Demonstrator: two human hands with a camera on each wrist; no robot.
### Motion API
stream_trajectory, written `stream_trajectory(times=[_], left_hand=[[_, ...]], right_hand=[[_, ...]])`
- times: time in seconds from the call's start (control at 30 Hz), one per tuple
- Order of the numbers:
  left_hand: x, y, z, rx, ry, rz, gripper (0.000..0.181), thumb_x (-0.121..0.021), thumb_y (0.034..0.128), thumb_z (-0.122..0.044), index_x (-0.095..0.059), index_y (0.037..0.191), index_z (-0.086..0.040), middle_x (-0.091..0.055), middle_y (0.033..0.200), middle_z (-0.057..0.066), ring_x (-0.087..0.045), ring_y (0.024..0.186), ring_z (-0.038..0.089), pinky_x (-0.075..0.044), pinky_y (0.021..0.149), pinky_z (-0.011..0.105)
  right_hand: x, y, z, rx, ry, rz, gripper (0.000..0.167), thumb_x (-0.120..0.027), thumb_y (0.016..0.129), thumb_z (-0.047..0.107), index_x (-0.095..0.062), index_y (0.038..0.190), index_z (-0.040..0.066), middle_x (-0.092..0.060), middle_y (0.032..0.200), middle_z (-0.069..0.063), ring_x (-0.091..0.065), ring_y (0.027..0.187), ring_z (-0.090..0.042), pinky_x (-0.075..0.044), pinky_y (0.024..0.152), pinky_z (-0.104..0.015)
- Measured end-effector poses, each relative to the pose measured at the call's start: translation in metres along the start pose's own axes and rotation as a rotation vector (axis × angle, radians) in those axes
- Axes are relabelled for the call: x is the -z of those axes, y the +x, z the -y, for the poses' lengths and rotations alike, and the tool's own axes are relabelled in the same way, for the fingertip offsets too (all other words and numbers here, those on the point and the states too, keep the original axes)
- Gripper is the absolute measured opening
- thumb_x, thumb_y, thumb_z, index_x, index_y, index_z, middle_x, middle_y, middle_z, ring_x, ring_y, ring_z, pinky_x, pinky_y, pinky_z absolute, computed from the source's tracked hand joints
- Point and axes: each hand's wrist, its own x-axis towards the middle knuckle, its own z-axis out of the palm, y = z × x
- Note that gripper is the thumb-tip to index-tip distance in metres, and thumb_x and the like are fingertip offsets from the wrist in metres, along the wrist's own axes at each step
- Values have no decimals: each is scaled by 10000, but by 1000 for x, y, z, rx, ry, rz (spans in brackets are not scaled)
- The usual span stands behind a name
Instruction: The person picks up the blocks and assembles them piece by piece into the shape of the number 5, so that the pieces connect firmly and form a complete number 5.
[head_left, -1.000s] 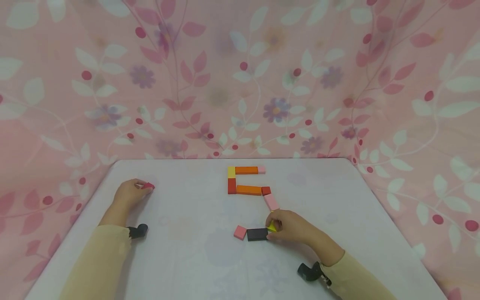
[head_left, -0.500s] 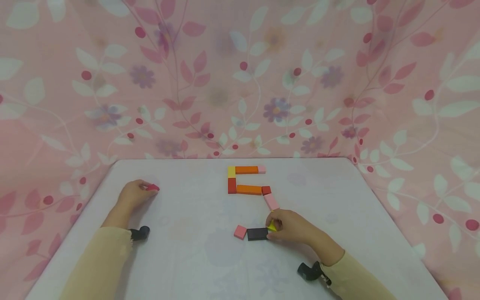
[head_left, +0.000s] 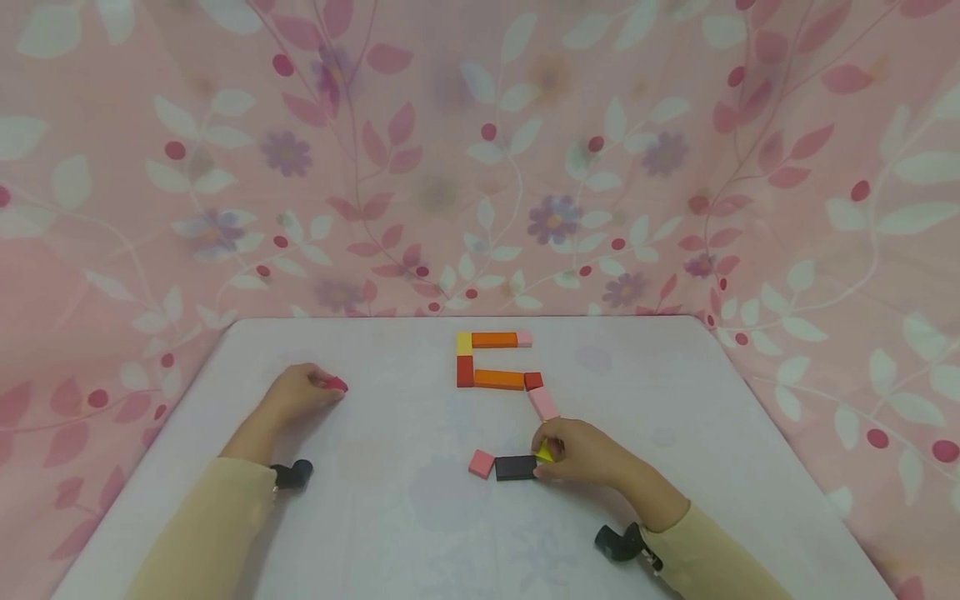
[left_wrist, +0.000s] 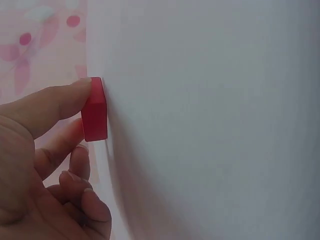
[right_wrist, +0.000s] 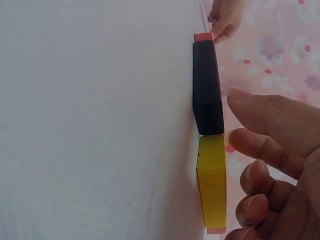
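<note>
My left hand (head_left: 296, 393) pinches a small crimson block (left_wrist: 95, 112) between thumb and finger, over the left of the table. My right hand (head_left: 581, 450) hovers at a yellow block (right_wrist: 212, 175); the right wrist view shows its loosely bent fingers with no block between them. End to end with the yellow block lies a black block (head_left: 515, 467), and a coral pink block (head_left: 482, 464) touches its left end. From above, the right hand covers much of the yellow block. A light pink block (head_left: 543, 403) lies just beyond that hand.
The row continues through a small red block (head_left: 533, 381), an orange block (head_left: 499, 379), a red block (head_left: 465, 372), a yellow block (head_left: 464, 343), another orange block (head_left: 494, 340) and a pale pink block (head_left: 524, 339). A floral cloth (head_left: 450, 167) hangs behind the white table (head_left: 390, 533).
My left hand has moved to the right and slightly nearer, carrying the crimson block along. The right hand and the row of blocks have stayed in place.
</note>
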Motion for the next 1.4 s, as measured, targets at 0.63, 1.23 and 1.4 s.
stream_trajectory(times=[0.63,1.23,1.4], left_hand=[[-34,-10,-50,-18,41,103,363,-816,834,-263,-681,1086,-39,-638,1011,129,-561,926,287,-495,824,441],[-52,-21,-81,-55,98,123,332,-853,795,-283,-681,998,-83,-604,997,103,-539,938,284,-479,861,466],[-56,-22,-82,-51,102,133,329,-857,788,-301,-675,971,-96,-589,964,86,-533,912,269,-482,827,438]], right_hand=[[1,-3,1,9,-8,-4,258,-861,799,298,-694,983,228,-531,718,65,-515,694,-109,-443,611,-268],[0,-2,0,-3,-7,-6,257,-860,796,310,-693,979,241,-530,721,56,-513,700,-118,-437,608,-271],[0,-2,0,1,-10,-4,262,-862,795,304,-691,981,237,-530,722,48,-512,701,-117,-432,609,-270]])
